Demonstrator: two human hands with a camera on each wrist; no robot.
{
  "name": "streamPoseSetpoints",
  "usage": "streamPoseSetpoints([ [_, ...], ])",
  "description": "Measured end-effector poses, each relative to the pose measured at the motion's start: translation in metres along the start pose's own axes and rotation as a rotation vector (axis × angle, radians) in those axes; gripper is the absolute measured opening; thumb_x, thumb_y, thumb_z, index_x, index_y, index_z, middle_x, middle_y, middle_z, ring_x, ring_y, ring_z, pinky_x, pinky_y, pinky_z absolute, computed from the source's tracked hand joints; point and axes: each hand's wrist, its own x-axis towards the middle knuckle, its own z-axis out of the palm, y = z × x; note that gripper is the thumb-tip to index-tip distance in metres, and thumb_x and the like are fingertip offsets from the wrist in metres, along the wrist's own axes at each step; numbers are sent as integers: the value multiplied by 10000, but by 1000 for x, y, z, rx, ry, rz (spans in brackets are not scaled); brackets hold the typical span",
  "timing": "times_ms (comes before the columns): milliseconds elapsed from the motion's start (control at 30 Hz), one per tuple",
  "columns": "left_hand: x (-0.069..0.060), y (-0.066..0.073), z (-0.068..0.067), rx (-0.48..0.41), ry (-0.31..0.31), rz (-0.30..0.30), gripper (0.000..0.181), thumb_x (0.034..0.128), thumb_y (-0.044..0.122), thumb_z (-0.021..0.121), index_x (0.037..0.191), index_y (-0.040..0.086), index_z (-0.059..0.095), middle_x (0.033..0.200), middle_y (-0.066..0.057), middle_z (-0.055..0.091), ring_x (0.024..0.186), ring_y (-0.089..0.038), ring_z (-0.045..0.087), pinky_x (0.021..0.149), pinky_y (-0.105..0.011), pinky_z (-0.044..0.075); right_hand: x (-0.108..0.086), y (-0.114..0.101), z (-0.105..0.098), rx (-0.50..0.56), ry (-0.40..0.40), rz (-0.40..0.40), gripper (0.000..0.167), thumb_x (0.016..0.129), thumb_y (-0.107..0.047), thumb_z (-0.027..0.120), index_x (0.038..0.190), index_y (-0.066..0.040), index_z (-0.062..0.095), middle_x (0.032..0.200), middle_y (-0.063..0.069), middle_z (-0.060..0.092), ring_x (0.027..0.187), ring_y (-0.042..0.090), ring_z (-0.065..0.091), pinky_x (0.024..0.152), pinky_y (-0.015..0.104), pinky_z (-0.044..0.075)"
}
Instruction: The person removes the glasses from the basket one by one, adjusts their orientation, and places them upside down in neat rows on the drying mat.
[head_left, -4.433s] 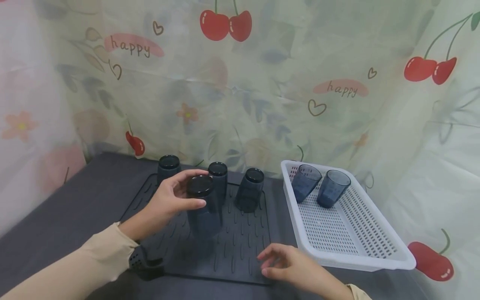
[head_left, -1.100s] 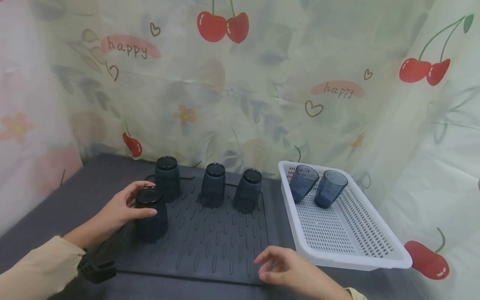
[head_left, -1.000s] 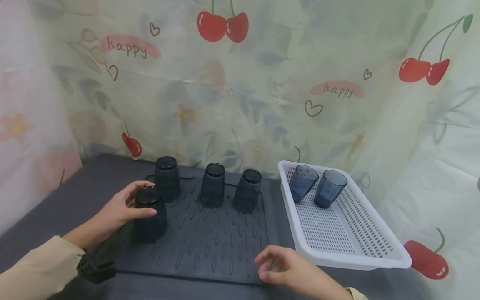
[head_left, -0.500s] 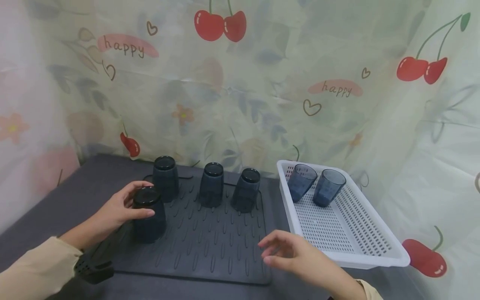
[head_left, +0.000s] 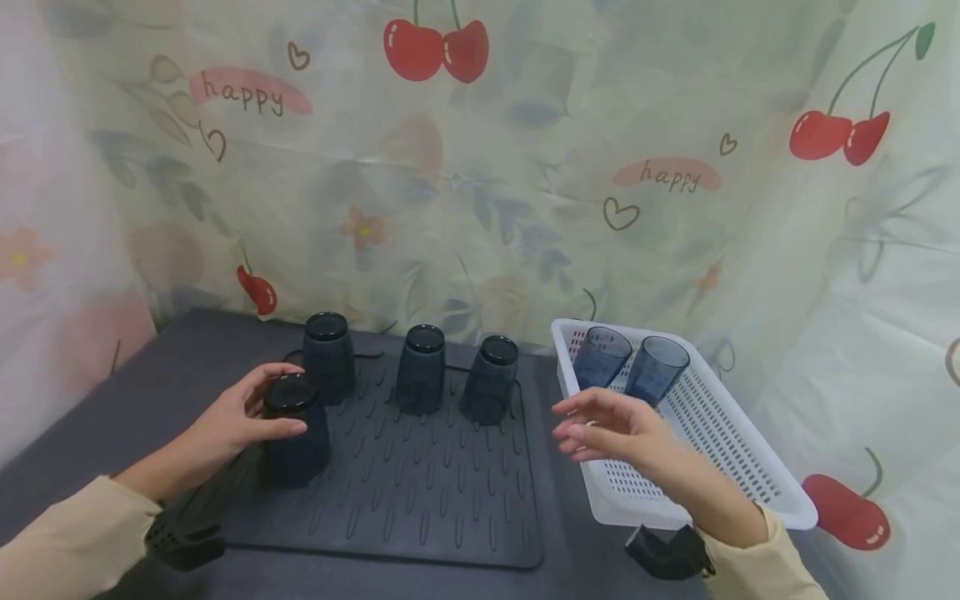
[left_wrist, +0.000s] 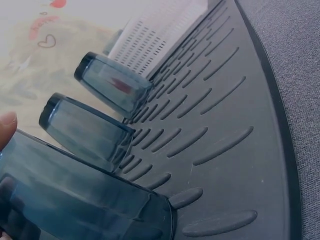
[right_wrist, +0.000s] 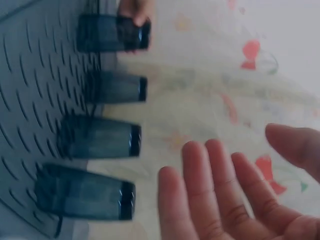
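Note:
My left hand grips a dark blue drinking glass near its base, thumb on the near side. That glass is upside down at the left front of a black ribbed drying mat. Three more upturned glasses stand along the mat's back: a left one, a middle one and a right one. Fingers spread and holding nothing, my right hand hovers over the left side of a white basket. Inside lean two blue glasses, partly hidden by that hand.
Dark grey cloth covers the table under the mat and basket. A patterned curtain hangs close behind and at both sides. Black straps with devices are on both wrists, the right one being beside the basket's front.
The left hand has carried its glass leftward and down onto the mat, then stayed there holding it. Over the last second my right hand has risen and moved right, to the basket.

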Motion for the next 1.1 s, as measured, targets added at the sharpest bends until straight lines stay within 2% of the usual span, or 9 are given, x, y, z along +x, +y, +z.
streamPoseSetpoints([
  [100, 0, -1, 0, 2, 3, 2, 708, 879, 219, 727, 1445, 130, 312, 1460, -139, 349, 1114, -6, 508, 872, -279, 479, 5, -3, -14, -8, 49, -13, 271, 971, -98, 574, 1232, -27, 561, 1072, 62, 693, 970, 196, 693, 835, 330, 569],
  [300, 0, -2, 1, 7, 3, 7, 717, 879, 226, 726, 1452, 133, 306, 1490, -143, 315, 1303, -310, 401, 987, -481, 410, 20, -1, -44, 25, 141, -88, 233, 987, -80, 541, 1212, -126, 578, 1079, 58, 679, 958, 187, 691, 837, 321, 569],
  [367, 0, -3, 1, 8, 1, 8, 716, 880, 225, 725, 1453, 135, 306, 1491, -134, 313, 1302, -278, 406, 981, -447, 418, 25, 1, -54, 28, 182, -96, 224, 994, -97, 537, 1209, -145, 575, 1077, 20, 682, 953, 167, 692, 830, 309, 569],
  [533, 0, -4, 0, 15, 0, 15, 718, 881, 226, 725, 1457, 137, 306, 1467, -109, 339, 1166, -26, 471, 896, -264, 452, 37, 9, -76, 16, 296, -107, 211, 997, -144, 547, 1205, -175, 556, 1063, -64, 689, 951, 110, 688, 819, 265, 565],
  [733, 0, -5, 0, -14, 1, 15, 726, 875, 212, 730, 1458, 139, 303, 1485, -126, 316, 1185, -29, 432, 1025, -532, 355, 50, 26, -94, -77, 479, -145, 216, 990, -195, 564, 1205, -186, 542, 1028, -133, 675, 930, 28, 672, 805, 180, 539],
  [833, 0, -6, 0, -15, 1, 14, 729, 877, 210, 728, 1461, 137, 299, 1490, -130, 310, 1241, -110, 431, 1035, -574, 335, 57, 37, -102, -133, 571, -148, 216, 987, -195, 570, 1201, -198, 541, 1019, -157, 658, 923, -19, 646, 796, 141, 522],
  [933, 0, -6, 0, -1, 0, 12, 727, 878, 220, 728, 1461, 145, 300, 1478, -124, 328, 1247, -148, 445, 1006, -485, 399, 62, 47, -110, -181, 664, -133, 248, 984, -169, 569, 1230, -166, 538, 1024, -160, 629, 926, -45, 606, 802, 123, 501],
  [1000, 0, -5, 0, 1, 0, 13, 721, 879, 218, 727, 1459, 148, 304, 1472, -117, 337, 1227, -106, 456, 979, -404, 433, 65, 52, -116, -210, 728, -101, 284, 987, -168, 556, 1268, -137, 527, 1060, -135, 616, 943, -50, 579, 816, 118, 477],
  [1100, 0, -5, 0, 2, 0, 16, 711, 879, 221, 726, 1453, 160, 312, 1449, -106, 360, 1160, -14, 471, 917, -287, 440, 67, 57, -123, -239, 816, -25, 362, 1004, -207, 513, 1351, -106, 487, 1199, -6, 601, 1032, 1, 552, 876, 159, 438],
])
